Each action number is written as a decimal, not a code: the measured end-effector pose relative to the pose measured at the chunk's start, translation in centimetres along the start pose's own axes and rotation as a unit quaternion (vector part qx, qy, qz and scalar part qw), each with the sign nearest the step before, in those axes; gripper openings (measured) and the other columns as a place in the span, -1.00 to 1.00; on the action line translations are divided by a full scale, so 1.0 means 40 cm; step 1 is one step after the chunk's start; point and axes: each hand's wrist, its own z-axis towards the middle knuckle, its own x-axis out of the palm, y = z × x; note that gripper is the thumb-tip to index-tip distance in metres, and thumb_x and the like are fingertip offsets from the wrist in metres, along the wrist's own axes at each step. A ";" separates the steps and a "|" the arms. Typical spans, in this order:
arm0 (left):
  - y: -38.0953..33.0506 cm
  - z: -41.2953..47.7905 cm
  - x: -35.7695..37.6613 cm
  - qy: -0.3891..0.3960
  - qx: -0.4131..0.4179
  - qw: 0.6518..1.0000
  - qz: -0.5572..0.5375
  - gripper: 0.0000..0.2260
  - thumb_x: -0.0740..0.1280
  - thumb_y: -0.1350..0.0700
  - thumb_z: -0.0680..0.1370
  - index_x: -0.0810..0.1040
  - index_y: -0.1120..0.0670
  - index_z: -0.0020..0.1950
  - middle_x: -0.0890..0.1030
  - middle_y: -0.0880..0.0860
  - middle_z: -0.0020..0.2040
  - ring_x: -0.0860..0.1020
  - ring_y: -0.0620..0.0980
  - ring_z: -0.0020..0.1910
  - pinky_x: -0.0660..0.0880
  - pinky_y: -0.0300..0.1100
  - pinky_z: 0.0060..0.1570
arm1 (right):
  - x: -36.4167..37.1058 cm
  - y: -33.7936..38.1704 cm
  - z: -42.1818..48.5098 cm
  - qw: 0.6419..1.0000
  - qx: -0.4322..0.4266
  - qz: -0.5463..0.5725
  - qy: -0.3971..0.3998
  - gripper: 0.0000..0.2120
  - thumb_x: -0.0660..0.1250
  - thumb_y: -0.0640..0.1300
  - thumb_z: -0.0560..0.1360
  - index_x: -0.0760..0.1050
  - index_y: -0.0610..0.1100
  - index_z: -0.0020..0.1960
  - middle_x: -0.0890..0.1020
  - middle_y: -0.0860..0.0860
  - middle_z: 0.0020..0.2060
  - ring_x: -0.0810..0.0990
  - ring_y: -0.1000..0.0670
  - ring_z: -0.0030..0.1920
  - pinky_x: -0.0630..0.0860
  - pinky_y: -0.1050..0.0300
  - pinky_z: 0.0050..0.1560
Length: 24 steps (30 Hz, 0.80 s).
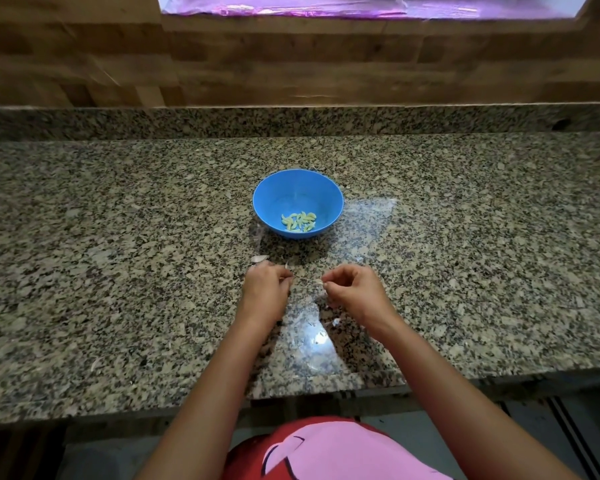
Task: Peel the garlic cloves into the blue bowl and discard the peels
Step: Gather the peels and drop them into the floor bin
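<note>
Round blue plastic bowl [298,188] standing mid-counter on the speckled grey-brown granite countertop [118,237], beyond both hands and apart from them. Inside, toward its near wall, a small heap of pale yellow-green peeled garlic cloves [299,222].

Left hand [265,289] low over the stone, knuckles up, fingers curled under. Cannot tell whether anything sits inside them. Right hand [355,289] just to the right of it, not touching, thumb and forefinger pinching a small pale scrap [321,282], too small to call peel or clove. Just beyond the left hand, lying on the stone, a pinkish-white papery piece [259,259], perhaps a clove not yet peeled. Nearer, between the forearms, a thin white peel flake [336,322].

Probably late in the peeling, or at the gathering of peels.

Risks from here:
- Loose flakes nearly lost against the mottled stone, so easily missed when clearing up.
- Papery skin likely to cling to fingertips and fall off over the bowl, mixing peel in with the cloves.
- Chance of sweeping the pinkish-white piece away with the waste if it is in fact a whole clove.
- Chance of a forearm brushing the near flake off the counter's near edge.
</note>
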 end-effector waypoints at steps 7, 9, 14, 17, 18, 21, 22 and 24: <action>-0.033 -0.018 0.009 0.057 0.042 0.990 -0.121 -0.85 0.42 0.11 0.48 0.66 0.10 0.03 0.67 -0.01 -0.11 0.61 -0.16 -0.23 0.55 -0.35 -0.20 | 0.000 0.008 0.003 1.000 -0.023 0.005 -0.013 -0.81 0.34 -0.36 0.47 0.37 -0.13 -0.14 0.51 -0.08 -0.23 0.54 -0.04 -0.25 0.59 -0.10 -0.12; -0.035 -0.022 0.013 0.044 0.047 0.991 -0.120 -0.87 0.42 0.14 0.48 0.66 0.11 0.00 0.64 -0.04 -0.18 0.57 -0.21 -0.29 0.47 -0.47 -0.30 | -0.001 0.011 0.001 0.999 -0.036 -0.007 -0.011 -0.77 0.33 -0.37 0.46 0.34 -0.11 -0.16 0.50 -0.06 -0.25 0.52 -0.02 -0.26 0.58 -0.11 -0.12; -0.047 -0.022 0.023 0.020 -0.033 0.977 -0.209 -0.92 0.42 0.17 0.44 0.66 0.13 -0.10 0.64 -0.02 -0.26 0.60 -0.11 -0.28 0.55 -0.32 -0.24 | 0.009 0.014 -0.013 0.988 -0.123 -0.080 -0.046 -0.73 0.37 -0.31 0.44 0.30 -0.07 -0.19 0.54 -0.04 -0.29 0.49 0.07 -0.31 0.51 0.14 -0.26; -0.033 -0.010 0.016 0.013 -0.070 0.970 -0.231 -0.95 0.43 0.18 0.44 0.66 0.08 -0.12 0.66 0.01 -0.22 0.60 -0.07 -0.24 0.53 -0.27 -0.22 | -0.003 -0.001 -0.006 0.991 -0.110 -0.056 -0.056 -0.73 0.35 -0.33 0.45 0.31 -0.05 -0.20 0.54 -0.11 -0.26 0.53 -0.07 -0.27 0.54 0.02 -0.20; -0.027 -0.008 0.015 0.016 -0.068 0.971 -0.227 -0.95 0.42 0.18 0.45 0.66 0.08 -0.11 0.66 0.00 -0.20 0.59 -0.09 -0.23 0.51 -0.32 -0.23 | -0.011 -0.007 0.004 0.991 -0.098 -0.058 -0.063 -0.74 0.34 -0.33 0.45 0.32 -0.05 -0.19 0.55 -0.14 -0.24 0.55 -0.12 -0.23 0.56 -0.02 -0.17; -0.019 -0.016 0.018 0.023 -0.039 0.989 -0.140 -0.92 0.40 0.18 0.48 0.65 0.12 -0.06 0.62 -0.05 -0.19 0.54 -0.17 -0.25 0.39 -0.50 -0.31 | -0.024 -0.014 0.053 0.991 -0.061 -0.096 -0.077 -0.78 0.30 -0.36 0.47 0.34 -0.09 -0.14 0.52 -0.08 -0.21 0.53 -0.05 -0.20 0.55 0.09 -0.18; -0.017 -0.019 0.023 0.021 -0.030 0.993 -0.113 -0.91 0.39 0.18 0.48 0.65 0.13 -0.05 0.63 -0.03 -0.17 0.54 -0.17 -0.25 0.39 -0.51 -0.32 | -0.022 -0.013 0.072 0.990 -0.056 -0.104 -0.079 -0.79 0.29 -0.38 0.46 0.35 -0.11 -0.13 0.51 -0.06 -0.20 0.52 -0.03 -0.19 0.54 0.08 -0.17; -0.011 -0.025 0.031 0.015 -0.012 0.996 -0.083 -0.89 0.38 0.18 0.49 0.66 0.14 -0.03 0.65 0.01 -0.13 0.54 -0.15 -0.22 0.39 -0.49 -0.26 | -0.013 -0.009 0.107 0.988 -0.050 -0.118 -0.084 -0.82 0.29 -0.38 0.46 0.38 -0.15 -0.08 0.53 -0.06 -0.16 0.52 -0.03 -0.14 0.54 0.04 -0.10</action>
